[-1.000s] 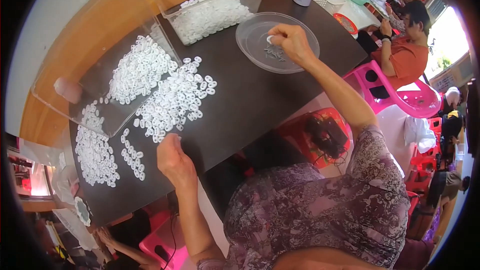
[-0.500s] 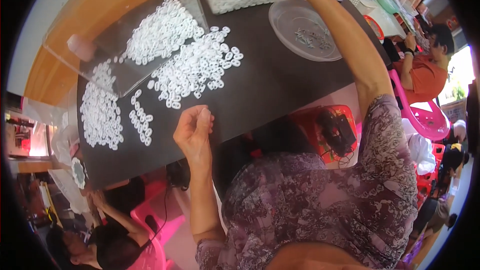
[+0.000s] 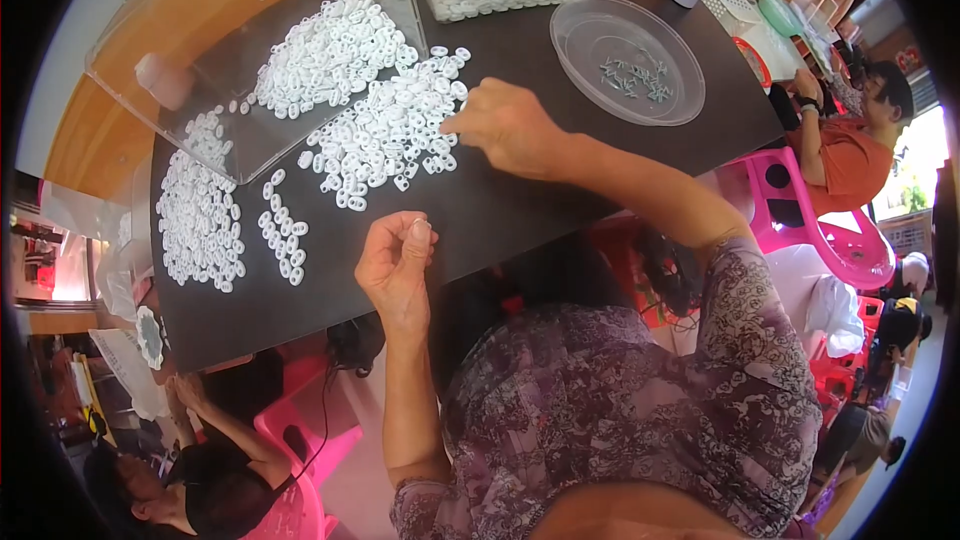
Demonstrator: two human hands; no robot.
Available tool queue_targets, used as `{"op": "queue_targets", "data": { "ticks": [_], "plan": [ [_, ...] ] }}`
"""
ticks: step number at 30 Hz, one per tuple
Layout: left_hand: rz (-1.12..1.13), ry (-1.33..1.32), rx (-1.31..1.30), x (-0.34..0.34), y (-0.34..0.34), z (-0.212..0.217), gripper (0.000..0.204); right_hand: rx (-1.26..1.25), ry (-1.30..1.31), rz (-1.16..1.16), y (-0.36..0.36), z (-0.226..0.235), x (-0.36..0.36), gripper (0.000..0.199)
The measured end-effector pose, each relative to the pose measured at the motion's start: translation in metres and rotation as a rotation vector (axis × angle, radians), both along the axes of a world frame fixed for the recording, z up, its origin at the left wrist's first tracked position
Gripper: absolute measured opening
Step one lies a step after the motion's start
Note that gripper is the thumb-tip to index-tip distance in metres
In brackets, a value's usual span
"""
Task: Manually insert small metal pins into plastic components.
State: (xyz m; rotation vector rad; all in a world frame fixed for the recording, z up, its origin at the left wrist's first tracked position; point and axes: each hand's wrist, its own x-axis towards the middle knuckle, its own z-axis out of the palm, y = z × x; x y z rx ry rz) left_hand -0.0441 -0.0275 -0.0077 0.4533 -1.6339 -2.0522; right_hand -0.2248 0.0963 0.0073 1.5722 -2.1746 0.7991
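Hundreds of white pieces (image 3: 375, 135) heap the tabletop (image 3: 500, 208); the right hand (image 3: 515, 132) is at their edge, grip hidden, while the left hand (image 3: 396, 258) pinches narrow, contents unclear. Best pluck single loose ones from the fringe!

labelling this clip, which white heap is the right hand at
The loose heap directly before the large clear bin: the right hand is at its right edge; no hand is at the others.

The right hand (image 3: 512, 130) has swung back from beyond the clear dish (image 3: 608, 28) — now at the loose white pieces' (image 3: 380, 130) edge.
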Motion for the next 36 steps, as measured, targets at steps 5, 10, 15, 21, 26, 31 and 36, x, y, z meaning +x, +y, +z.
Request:
{"op": "queue_targets", "data": {
  "ticks": [5, 10, 15, 21, 26, 31, 36],
  "plan": [
    [-0.001, 0.007, -0.016, 0.001, 0.000, -0.003, 0.013, 0.068, 0.075, 0.057, -0.006, -0.007, 0.005, 0.022],
    [0.008, 0.002, -0.023, 0.001, 0.000, -0.004, 0.012, 0.070, 0.074, 0.009, 0.001, 0.000, 0.009, 0.020],
    [0.007, 0.030, -0.011, 0.002, -0.001, -0.007, 0.012, 0.049, 0.033, -0.048, 0.006, -0.002, 0.010, 0.015],
    [-0.010, 0.084, -0.003, 0.004, -0.003, -0.008, 0.013, 0.088, -0.048, -0.145, 0.023, -0.004, 0.015, 0.006],
    [0.000, 0.070, -0.010, 0.006, -0.002, -0.008, 0.013, 0.053, -0.066, -0.175, 0.019, -0.011, 0.026, 0.009],
    [0.002, 0.075, -0.016, 0.004, 0.000, -0.006, 0.013, 0.064, -0.051, -0.187, 0.017, -0.009, 0.027, 0.012],
    [0.044, 0.042, 0.076, 0.002, 0.000, -0.002, 0.012, -0.017, -0.180, -0.164, 0.019, -0.012, 0.031, 0.012]
  ]
}}
